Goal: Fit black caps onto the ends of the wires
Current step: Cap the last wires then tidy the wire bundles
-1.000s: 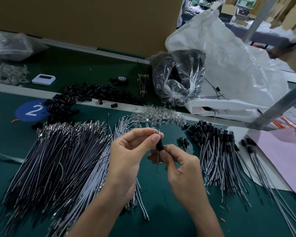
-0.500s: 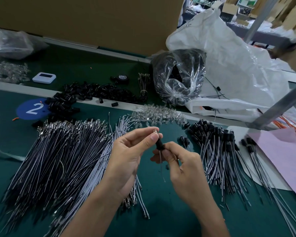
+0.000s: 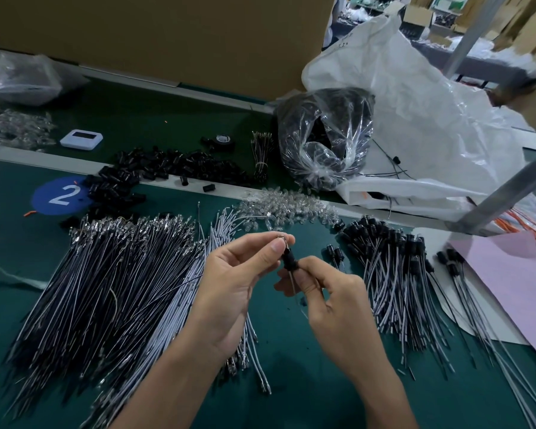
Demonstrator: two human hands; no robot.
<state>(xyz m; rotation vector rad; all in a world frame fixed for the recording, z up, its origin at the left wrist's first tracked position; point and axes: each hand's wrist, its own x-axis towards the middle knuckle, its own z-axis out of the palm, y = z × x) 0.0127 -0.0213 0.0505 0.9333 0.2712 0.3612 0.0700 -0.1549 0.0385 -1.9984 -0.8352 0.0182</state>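
Observation:
My left hand [image 3: 232, 280] pinches the metal tip of a thin wire between thumb and forefinger, just above a small black cap [image 3: 288, 261]. My right hand [image 3: 331, 301] pinches that cap from below, and the wire [image 3: 295, 287] hangs down past its fingers. A big fan of uncapped black and white wires [image 3: 106, 283] lies to the left. Capped wires [image 3: 393, 267] lie in a heap to the right. Loose black caps [image 3: 167, 168] are strewn along the far rail.
A pile of clear bulbs [image 3: 285, 209] lies behind my hands. A plastic bag of black parts [image 3: 322, 137] and a large white sack [image 3: 415, 119] stand at the back right. Pink paper [image 3: 514, 280] lies at right, a slanted metal post [image 3: 508, 193] above it.
The cap has tilted and my right hand has shifted slightly right and down along the wire; my left hand stays pinching the wire tip.

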